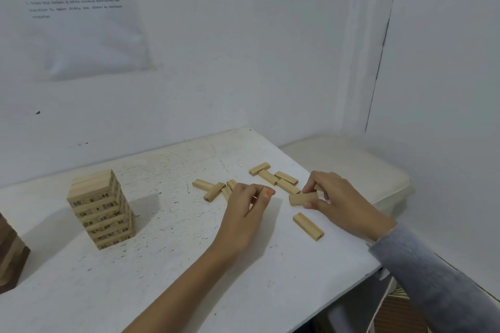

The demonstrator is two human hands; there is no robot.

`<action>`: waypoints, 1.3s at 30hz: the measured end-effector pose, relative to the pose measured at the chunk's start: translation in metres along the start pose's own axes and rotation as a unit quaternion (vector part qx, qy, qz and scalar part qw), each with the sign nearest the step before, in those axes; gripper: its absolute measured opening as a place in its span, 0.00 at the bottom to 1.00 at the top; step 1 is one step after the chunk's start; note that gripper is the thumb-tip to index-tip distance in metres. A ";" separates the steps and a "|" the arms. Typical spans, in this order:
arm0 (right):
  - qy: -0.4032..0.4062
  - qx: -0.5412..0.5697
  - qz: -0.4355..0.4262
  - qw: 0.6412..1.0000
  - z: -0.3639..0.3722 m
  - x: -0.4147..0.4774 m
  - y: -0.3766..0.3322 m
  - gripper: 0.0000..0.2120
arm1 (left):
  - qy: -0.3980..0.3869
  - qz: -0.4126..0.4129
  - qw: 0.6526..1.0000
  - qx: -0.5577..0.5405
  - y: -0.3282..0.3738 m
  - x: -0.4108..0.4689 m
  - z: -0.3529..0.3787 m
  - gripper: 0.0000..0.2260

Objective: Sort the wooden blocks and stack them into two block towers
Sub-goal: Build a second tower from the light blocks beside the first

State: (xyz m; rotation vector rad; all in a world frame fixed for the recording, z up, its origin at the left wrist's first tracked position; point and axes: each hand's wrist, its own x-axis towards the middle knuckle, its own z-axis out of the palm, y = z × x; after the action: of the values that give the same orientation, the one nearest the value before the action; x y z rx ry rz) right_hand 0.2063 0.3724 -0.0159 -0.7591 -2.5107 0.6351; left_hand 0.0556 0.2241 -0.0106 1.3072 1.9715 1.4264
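A tower of light numbered wooden blocks [104, 209] stands at the left of the white table [167, 265]. A darker tower [10, 257] shows partly at the left edge. Several loose light blocks [276, 177] lie scattered at the table's right. My right hand [338, 200] pinches one light block [301, 198] just above the table. My left hand [247, 207] rests curled over a small cluster of blocks [213, 190]; what its fingers hold is hidden. One block [308, 226] lies alone near the right edge.
The table stands in a white wall corner. A cream padded seat or lid [351, 167] sits lower, beyond the table's right edge. A printed paper sheet [73, 8] hangs on the wall above the left side.
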 end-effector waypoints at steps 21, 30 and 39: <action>-0.157 0.322 -0.061 0.931 0.074 0.027 -0.146 0.13 | 0.109 -0.084 0.977 -0.163 -0.037 -0.069 -0.111 0.07; -0.222 0.321 -0.042 0.920 0.107 0.033 -0.167 0.15 | 0.123 -0.069 0.990 -0.021 -0.054 -0.084 -0.140 0.07; -0.166 0.222 -0.066 0.959 0.113 0.030 -0.158 0.13 | 0.132 -0.042 0.983 0.119 -0.056 -0.087 -0.136 0.07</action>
State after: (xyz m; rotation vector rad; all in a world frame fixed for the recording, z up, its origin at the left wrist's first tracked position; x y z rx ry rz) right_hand 0.0618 0.2391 -0.0128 -0.3371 -2.5305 1.3109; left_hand -0.0268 0.0750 -0.0222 1.1617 2.4041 1.4196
